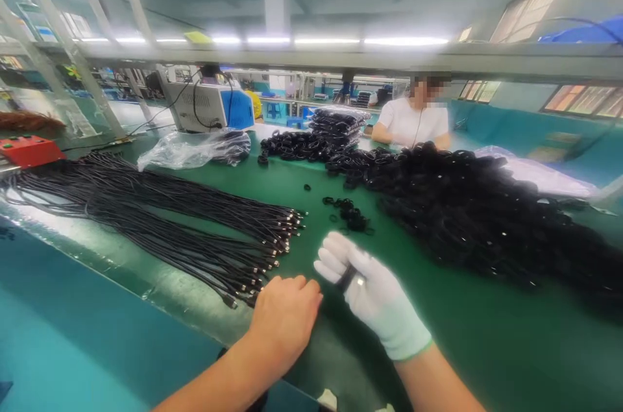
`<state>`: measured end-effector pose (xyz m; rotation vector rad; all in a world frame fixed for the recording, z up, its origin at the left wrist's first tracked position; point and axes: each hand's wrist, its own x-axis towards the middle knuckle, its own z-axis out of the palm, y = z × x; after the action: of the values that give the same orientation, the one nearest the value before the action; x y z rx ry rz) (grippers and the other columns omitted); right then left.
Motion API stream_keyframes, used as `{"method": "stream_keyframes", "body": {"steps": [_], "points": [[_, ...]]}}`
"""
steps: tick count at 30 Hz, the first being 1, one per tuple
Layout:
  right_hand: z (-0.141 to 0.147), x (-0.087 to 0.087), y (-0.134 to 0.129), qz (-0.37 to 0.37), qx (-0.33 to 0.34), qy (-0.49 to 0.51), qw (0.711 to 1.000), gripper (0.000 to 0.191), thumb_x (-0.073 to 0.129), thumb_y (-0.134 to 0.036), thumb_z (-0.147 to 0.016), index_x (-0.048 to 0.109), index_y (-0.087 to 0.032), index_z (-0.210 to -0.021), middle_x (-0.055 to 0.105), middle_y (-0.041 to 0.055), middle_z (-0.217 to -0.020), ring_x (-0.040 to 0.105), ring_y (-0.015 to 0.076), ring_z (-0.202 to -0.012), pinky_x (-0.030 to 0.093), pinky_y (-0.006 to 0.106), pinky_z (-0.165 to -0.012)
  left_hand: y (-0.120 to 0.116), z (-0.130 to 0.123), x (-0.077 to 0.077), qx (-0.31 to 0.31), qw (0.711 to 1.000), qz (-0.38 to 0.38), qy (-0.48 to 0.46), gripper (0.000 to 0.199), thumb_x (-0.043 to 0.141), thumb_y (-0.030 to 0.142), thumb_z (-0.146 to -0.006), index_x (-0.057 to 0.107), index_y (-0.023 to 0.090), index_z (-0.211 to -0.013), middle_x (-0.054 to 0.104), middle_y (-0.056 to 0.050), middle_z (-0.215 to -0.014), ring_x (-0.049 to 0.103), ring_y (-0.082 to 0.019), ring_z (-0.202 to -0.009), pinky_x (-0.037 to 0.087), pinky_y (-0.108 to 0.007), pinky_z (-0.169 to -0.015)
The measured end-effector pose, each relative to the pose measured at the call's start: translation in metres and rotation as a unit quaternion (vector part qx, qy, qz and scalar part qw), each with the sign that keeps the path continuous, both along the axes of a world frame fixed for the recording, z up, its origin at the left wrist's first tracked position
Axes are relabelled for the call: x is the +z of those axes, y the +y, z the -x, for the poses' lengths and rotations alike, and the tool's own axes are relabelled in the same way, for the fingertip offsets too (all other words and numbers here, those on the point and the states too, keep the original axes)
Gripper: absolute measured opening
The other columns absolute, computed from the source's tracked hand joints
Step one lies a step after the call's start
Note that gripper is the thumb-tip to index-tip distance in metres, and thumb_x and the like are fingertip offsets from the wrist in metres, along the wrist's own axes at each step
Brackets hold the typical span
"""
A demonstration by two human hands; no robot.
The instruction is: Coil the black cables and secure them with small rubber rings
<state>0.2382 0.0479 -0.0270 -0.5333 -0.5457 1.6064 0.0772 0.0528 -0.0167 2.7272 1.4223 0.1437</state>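
My right hand [372,292], in a white knit glove, has its fingers closed on a black cable [347,278]. A small bright metal plug end shows beside the thumb. Just to the left, my bare left hand [287,308] is closed with its knuckles up. Whatever its fingers hold, if anything, is hidden under them. Beside that hand lie long black cables [195,230], spread out in rows with their metal plugs toward my hands. Beyond my right glove, a few small black bands [348,212] lie in a little heap on the green table mat [272,183].
A large mound of coiled black cables [467,204] covers the right side, with more coils at the back. Behind the long cables are a clear plastic bag [180,147], a red box [32,150] and a blue-and-white machine [209,104]. A person [413,117] sits across the table.
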Motion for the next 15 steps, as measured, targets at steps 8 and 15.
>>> {"method": "stream_keyframes", "body": {"steps": [8,15], "points": [[0.015,-0.006,-0.005,0.002,0.03,-0.117,0.993,0.033,0.067,-0.027,-0.078,0.062,-0.014,-0.108,0.066,0.0119,-0.107,0.061,0.0236,-0.099,0.042,0.042,-0.093,0.005,0.008,0.019,-0.167,0.977,-0.128,-0.022,0.015,0.05,0.016,-0.085,0.054,0.017,-0.071,0.06,-0.003,-0.071,0.054,-0.018,-0.067,0.034,-0.032,-0.064],[0.015,0.006,-0.013,-0.06,0.158,-0.071,0.983,0.028,0.053,-0.027,-0.088,0.062,-0.017,-0.113,0.064,0.0104,-0.113,0.059,0.0217,-0.103,0.042,0.041,-0.093,0.021,0.035,0.058,-0.237,0.964,-0.112,-0.037,0.023,0.064,0.042,-0.079,0.056,0.02,-0.083,0.06,0.002,-0.076,0.051,-0.013,-0.061,0.03,-0.027,-0.056]]}}
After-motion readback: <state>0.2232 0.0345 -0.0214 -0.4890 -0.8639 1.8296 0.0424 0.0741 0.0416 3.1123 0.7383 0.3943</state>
